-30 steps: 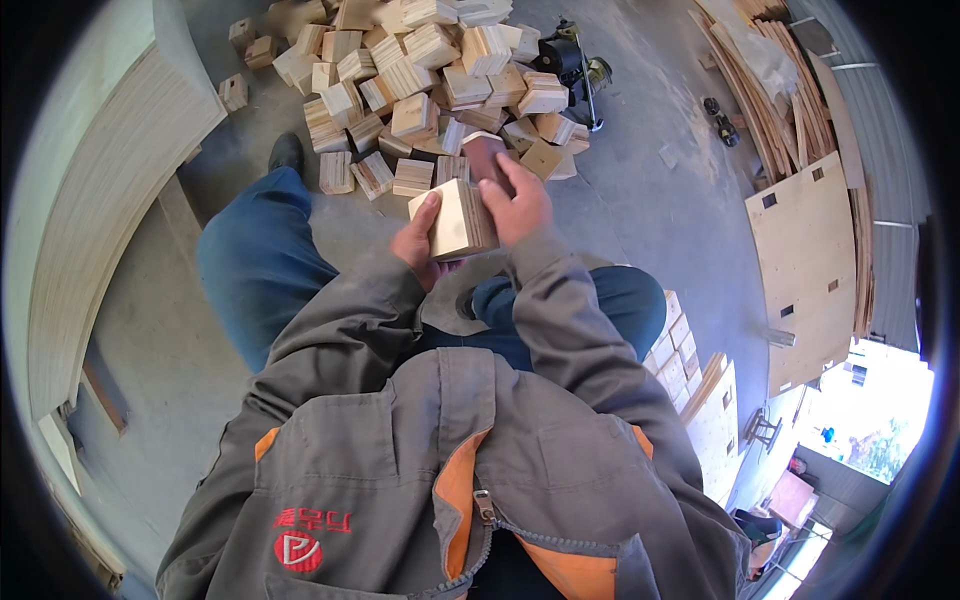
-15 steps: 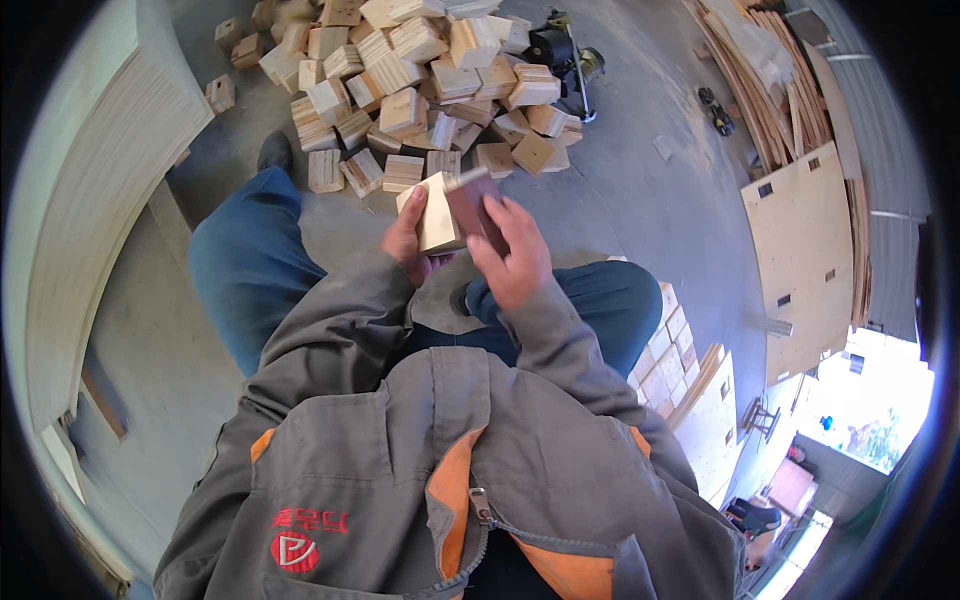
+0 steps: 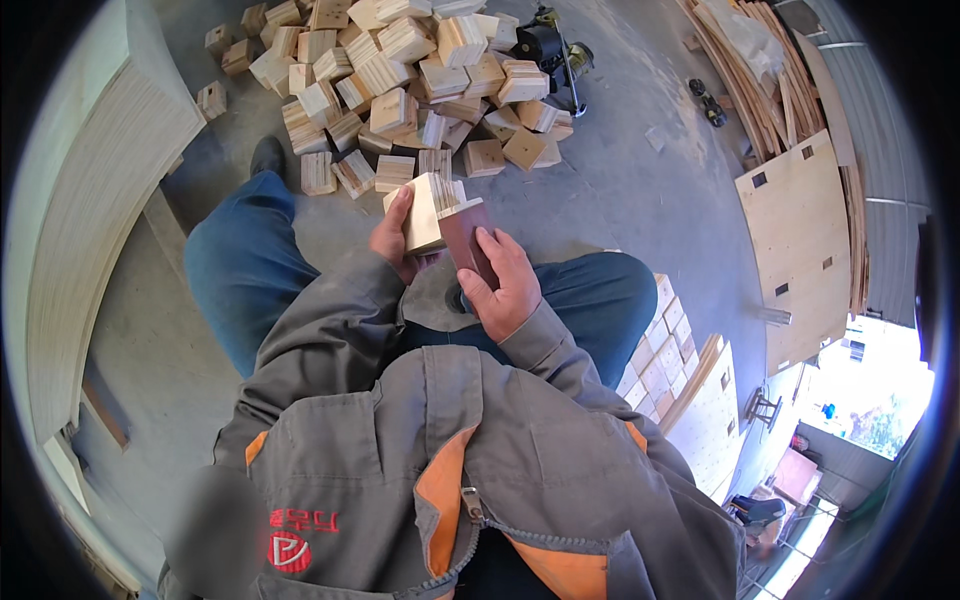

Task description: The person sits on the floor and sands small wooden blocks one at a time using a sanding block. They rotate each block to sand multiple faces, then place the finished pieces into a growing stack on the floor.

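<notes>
My left hand [image 3: 391,238] is closed around a pale wooden block [image 3: 416,218], thumb on the near left side and the other fingers mostly hidden beneath. In my right hand [image 3: 507,285] is a flat sanding block [image 3: 466,240] with a reddish-brown abrasive face and a pale wooden end. It lies tilted against the right side of the wooden block, whose layered edge shows just beyond it. Both hands are in front of my torso, between my knees.
A big heap of similar wooden blocks [image 3: 395,110] lies on the floor ahead. Beside it stands a black power tool [image 3: 545,45]. Stacked blocks [image 3: 660,350] sit by my right knee. Plywood sheets [image 3: 795,240] lean at the right; a thick pale stack [image 3: 110,210] rises at the left.
The sanding block has slid toward me along the wooden block's right side, uncovering more of its layered edge. My left hand still grips the wooden block.
</notes>
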